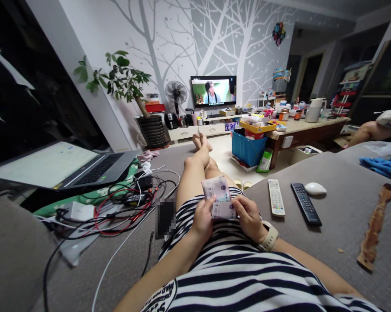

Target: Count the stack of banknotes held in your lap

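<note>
Over my lap, my left hand [204, 218] pinches a small stack of pinkish-purple banknotes [215, 189], fanned slightly at the top. A single banknote [221, 210] lies lower, across the front of the stack, and my right hand [248, 216] grips its right end between thumb and fingers. The left end of that note touches my left thumb and fingers. Beneath both hands is striped black-and-white clothing [227, 247]. A pale watch [269, 236] is on my right wrist.
On the grey sofa to the right lie a white remote [276, 198], a black remote [305, 203] and a white mouse [315, 189]. Leftward are tangled cables [127, 203], a dark pixelated object [165, 218] and an open laptop [98, 167]. Another person's leg [364, 133] shows far right.
</note>
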Motion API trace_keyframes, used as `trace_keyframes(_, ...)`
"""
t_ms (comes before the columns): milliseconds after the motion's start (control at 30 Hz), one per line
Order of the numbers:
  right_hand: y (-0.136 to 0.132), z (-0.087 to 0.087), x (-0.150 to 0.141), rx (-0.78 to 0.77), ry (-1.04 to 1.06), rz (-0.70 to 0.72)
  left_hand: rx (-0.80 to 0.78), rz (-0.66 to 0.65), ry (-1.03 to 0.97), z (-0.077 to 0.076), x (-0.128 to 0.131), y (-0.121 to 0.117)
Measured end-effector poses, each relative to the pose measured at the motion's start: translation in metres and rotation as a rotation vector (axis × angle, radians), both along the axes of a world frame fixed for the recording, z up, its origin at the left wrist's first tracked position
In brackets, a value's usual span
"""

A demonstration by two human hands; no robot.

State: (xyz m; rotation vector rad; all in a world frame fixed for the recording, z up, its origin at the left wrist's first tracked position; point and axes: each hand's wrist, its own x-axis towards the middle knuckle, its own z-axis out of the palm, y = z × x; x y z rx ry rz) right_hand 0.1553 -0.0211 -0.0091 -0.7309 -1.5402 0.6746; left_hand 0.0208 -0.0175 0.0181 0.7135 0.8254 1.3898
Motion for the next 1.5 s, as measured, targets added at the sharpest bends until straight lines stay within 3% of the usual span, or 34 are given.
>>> trace_keyframes(133, 0.002, -0.002, -0.001, -0.035, 0.072, 0.092, 0.042, -0.027, -0.011, 0.001, 0.001, 0.0)
trace_keyframes(333, 0.01, -0.002, -0.002, -0.107, 0.097, -0.086, -0.014, -0.043, -0.048, 0.0, 0.001, -0.001)
trace_keyframes(533, 0.017, -0.007, -0.004, -0.156, 0.098, -0.136, 0.03, -0.084, -0.027, -0.004, -0.001, -0.001)
trace_keyframes(800, 0.015, -0.008, -0.004, -0.119, 0.056, -0.15, 0.026, -0.04, -0.035, -0.003, 0.0, 0.0)
trace_keyframes(1100, 0.002, -0.001, -0.003, 0.028, 0.003, -0.122, 0.037, 0.006, -0.026, -0.005, -0.002, 0.002)
trace_keyframes(1500, 0.004, -0.003, -0.003, 0.014, 0.027, -0.072, 0.039, -0.011, -0.007, -0.004, -0.001, 0.002)
